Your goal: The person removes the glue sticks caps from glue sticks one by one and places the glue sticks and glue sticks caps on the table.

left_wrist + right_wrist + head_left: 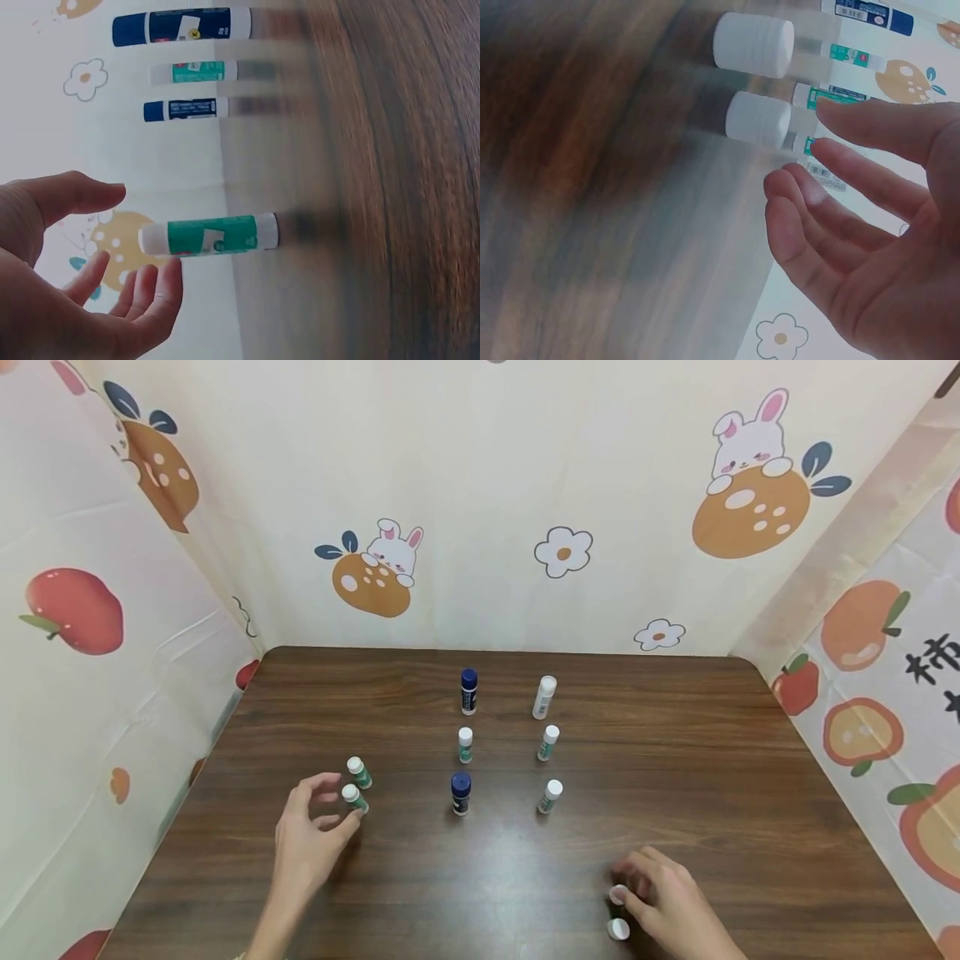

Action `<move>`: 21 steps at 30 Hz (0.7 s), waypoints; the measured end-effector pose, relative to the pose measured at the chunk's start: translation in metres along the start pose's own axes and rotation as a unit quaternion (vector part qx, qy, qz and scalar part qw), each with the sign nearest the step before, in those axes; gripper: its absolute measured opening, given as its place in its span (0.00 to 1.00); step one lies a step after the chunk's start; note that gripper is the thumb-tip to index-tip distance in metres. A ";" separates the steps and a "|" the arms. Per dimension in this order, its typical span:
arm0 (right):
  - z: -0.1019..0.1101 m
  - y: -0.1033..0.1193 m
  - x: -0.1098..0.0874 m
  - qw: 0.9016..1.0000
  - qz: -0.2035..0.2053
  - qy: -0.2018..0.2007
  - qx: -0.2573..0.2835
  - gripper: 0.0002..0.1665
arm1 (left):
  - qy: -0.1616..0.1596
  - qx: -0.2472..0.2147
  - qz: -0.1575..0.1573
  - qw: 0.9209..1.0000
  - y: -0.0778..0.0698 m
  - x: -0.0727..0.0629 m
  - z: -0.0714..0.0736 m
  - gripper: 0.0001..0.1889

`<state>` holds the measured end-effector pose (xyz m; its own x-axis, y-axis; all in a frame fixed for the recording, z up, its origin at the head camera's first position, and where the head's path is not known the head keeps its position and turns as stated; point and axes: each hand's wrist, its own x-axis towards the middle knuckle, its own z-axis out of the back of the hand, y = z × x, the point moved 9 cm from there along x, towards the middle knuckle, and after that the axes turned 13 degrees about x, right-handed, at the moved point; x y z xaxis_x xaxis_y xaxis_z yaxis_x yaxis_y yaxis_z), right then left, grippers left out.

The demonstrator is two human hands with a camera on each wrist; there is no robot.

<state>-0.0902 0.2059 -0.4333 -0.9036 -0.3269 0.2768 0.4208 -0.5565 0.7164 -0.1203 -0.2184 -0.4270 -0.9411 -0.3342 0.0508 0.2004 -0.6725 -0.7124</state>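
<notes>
At the left, two green glue sticks with white caps stand close together, a nearer glue stick (356, 798) and a farther glue stick (361, 774). My left hand (309, 839) is beside the nearer one, thumb and fingers spread apart around its near side. In the left wrist view a gap shows between the thumb and the green glue stick (214, 235), and the fingertips overlap its cap end. Low on the right, my right hand (667, 893) hovers with loosely bent fingers by two small white caps, a farther cap (618, 894) and a nearer cap (618, 930).
Two rows of upright glue sticks stand mid-table. The left row has a far blue stick (468, 692), a green stick (466, 745) and a near blue stick (461, 794). Right of it are a white stick (544, 697) and two green sticks. Printed curtains enclose the brown table (675, 735).
</notes>
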 end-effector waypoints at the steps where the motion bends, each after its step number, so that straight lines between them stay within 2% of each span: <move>1: 0.003 0.001 0.001 1.000 0.005 -0.011 0.000 0.19 | -0.004 -0.003 -0.006 1.000 -0.003 -0.001 0.001 0.28; 6: 0.015 0.011 0.005 0.997 0.045 -0.061 0.000 0.22 | -0.020 -0.033 -0.039 0.998 -0.019 -0.006 0.003 0.27; 11: 0.025 0.018 0.010 0.995 0.047 -0.085 0.008 0.23 | -0.008 -0.089 -0.066 0.994 -0.032 -0.012 -0.004 0.27; 15: 0.031 0.024 0.015 0.994 0.052 -0.094 0.024 0.25 | 0.008 -0.106 -0.087 0.990 -0.039 -0.016 -0.013 0.27; 21: 0.037 0.034 0.022 0.992 0.069 -0.106 0.030 0.27 | 0.025 -0.132 -0.083 0.987 -0.045 -0.019 -0.029 0.26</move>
<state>-0.0988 0.2081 -0.3793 -0.8374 -0.2254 0.4980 0.5412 -0.4697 0.6975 -0.1198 -0.1627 -0.4164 -0.9685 -0.1966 0.1527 -0.0296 -0.5181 -0.8548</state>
